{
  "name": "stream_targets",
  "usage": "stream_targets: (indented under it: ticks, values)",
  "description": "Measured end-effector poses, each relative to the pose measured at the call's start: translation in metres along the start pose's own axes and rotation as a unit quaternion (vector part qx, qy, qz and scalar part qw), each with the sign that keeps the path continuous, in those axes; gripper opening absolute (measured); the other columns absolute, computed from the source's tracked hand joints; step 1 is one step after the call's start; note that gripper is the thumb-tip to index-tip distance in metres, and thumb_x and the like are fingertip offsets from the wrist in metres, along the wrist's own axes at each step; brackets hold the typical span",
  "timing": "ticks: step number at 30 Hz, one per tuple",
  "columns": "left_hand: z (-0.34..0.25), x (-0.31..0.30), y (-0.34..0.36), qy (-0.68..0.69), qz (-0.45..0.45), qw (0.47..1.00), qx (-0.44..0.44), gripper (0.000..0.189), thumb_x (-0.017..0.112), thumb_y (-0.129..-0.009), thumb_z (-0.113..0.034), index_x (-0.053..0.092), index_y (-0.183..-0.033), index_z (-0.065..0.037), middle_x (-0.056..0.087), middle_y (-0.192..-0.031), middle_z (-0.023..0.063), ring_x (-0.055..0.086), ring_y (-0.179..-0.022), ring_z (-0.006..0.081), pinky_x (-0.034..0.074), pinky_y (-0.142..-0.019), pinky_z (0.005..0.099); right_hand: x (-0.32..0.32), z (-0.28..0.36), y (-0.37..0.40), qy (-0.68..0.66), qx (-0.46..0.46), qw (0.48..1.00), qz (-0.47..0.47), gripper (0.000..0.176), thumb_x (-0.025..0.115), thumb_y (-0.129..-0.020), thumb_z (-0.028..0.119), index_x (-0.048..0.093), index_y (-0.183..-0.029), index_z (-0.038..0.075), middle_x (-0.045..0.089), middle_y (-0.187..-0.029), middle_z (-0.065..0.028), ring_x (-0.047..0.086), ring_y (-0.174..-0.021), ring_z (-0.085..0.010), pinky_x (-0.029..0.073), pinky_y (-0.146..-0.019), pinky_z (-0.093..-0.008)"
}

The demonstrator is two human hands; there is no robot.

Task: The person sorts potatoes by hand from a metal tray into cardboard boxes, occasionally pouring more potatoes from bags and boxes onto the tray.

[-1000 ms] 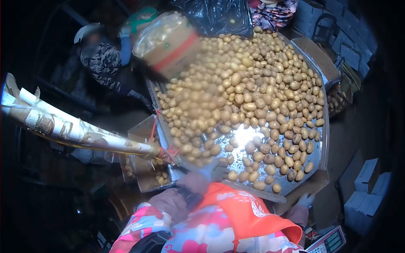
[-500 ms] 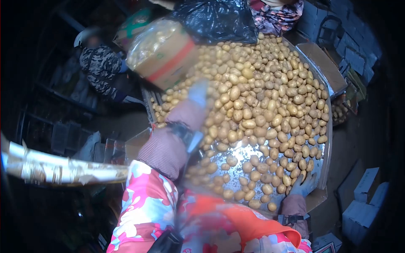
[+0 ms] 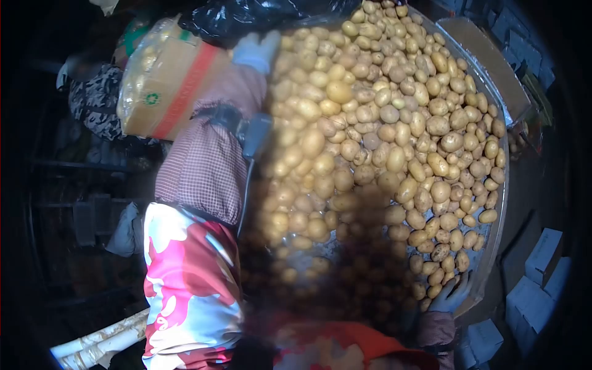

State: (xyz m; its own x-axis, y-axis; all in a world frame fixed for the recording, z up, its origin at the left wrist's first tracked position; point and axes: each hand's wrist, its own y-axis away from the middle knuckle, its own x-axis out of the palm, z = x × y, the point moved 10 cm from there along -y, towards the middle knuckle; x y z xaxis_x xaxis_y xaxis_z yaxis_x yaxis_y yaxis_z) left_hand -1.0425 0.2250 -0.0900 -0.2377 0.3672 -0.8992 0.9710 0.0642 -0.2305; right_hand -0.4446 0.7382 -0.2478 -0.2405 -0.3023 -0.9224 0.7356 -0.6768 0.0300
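Observation:
Potatoes (image 3: 438, 163) cover a broad metal-bottomed tray (image 3: 502, 209), heaped thickest toward the far side. My left hand (image 3: 256, 54), in a pale blue glove, reaches to the far left of the heap with its fingers apart. It is beside a cardboard box (image 3: 179, 98) with a red stripe and close to a black plastic bag (image 3: 265, 17). At the near right corner, my right hand (image 3: 450, 297), also gloved, lies against the outermost potatoes with its fingers spread. No potato shows in either hand. Shadow darkens the near middle of the tray.
Behind the box, a person in a camouflage sleeve (image 3: 98, 98) is partly visible. An open cardboard flap (image 3: 484, 65) stands along the tray's right edge. White boxes (image 3: 533, 302) sit on the floor at right. A pale pole (image 3: 105, 339) juts in at lower left.
My left hand has gone farther forward, to the far edge beside the striped box. The view has shifted closer over the heap. My right hand remains at the near right corner.

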Motion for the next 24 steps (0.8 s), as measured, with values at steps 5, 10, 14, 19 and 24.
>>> stream_targets:
  ticks: [5,10,14,19,24]
  values:
    - [-0.023,0.007,-0.009,0.025,0.096,0.995,0.000,0.087,0.062,-0.082,-0.078,0.074,-0.116,0.002,0.073,-0.116,0.0210,0.067,-0.113,0.0307,0.049,-0.100,0.0394,0.007,-0.006,-0.001,0.013,-0.022,1.000,-0.018,0.051,0.046,-0.108,0.027,0.046,-0.146,-0.007,0.036,-0.155,-0.0323,0.038,-0.143,-0.0463,0.031,-0.120,-0.0515]
    - [-0.054,0.024,0.022,0.270,0.228,0.935,-0.001,0.083,0.073,-0.083,-0.067,0.066,-0.132,0.000,0.072,-0.119,0.0122,0.065,-0.112,0.0225,0.049,-0.100,0.0341,0.004,-0.005,0.002,0.029,-0.008,1.000,-0.005,0.051,0.045,-0.108,0.027,0.045,-0.146,-0.007,0.037,-0.155,-0.0324,0.039,-0.142,-0.0465,0.032,-0.119,-0.0518]
    - [-0.101,0.049,0.066,0.187,0.241,0.943,0.129,0.076,0.066,-0.089,-0.059,0.055,-0.147,-0.011,0.056,-0.145,0.0152,0.056,-0.131,0.0286,0.044,-0.111,0.0406,0.010,-0.015,0.002,0.031,-0.017,0.999,-0.016,0.051,0.044,-0.108,0.029,0.045,-0.147,-0.004,0.037,-0.155,-0.0305,0.037,-0.144,-0.0451,0.031,-0.119,-0.0511]
    - [-0.112,0.042,0.127,0.037,0.226,0.966,0.119,0.070,0.059,-0.091,-0.059,0.052,-0.151,-0.024,0.049,-0.153,0.0163,0.051,-0.139,0.0307,0.041,-0.116,0.0432,0.005,-0.010,0.003,0.004,-0.024,0.999,-0.035,0.050,0.045,-0.108,0.030,0.045,-0.147,-0.001,0.036,-0.156,-0.0279,0.036,-0.145,-0.0437,0.031,-0.120,-0.0503]
    - [-0.126,0.053,0.183,0.013,0.195,0.945,0.261,0.052,0.059,-0.090,-0.056,0.069,-0.128,-0.022,0.058,-0.135,0.0131,0.060,-0.120,0.0294,0.049,-0.101,0.0429,0.013,-0.024,0.002,0.032,-0.066,0.996,-0.053,0.049,0.046,-0.108,0.029,0.046,-0.147,0.001,0.037,-0.156,-0.0272,0.037,-0.144,-0.0427,0.032,-0.119,-0.0497]
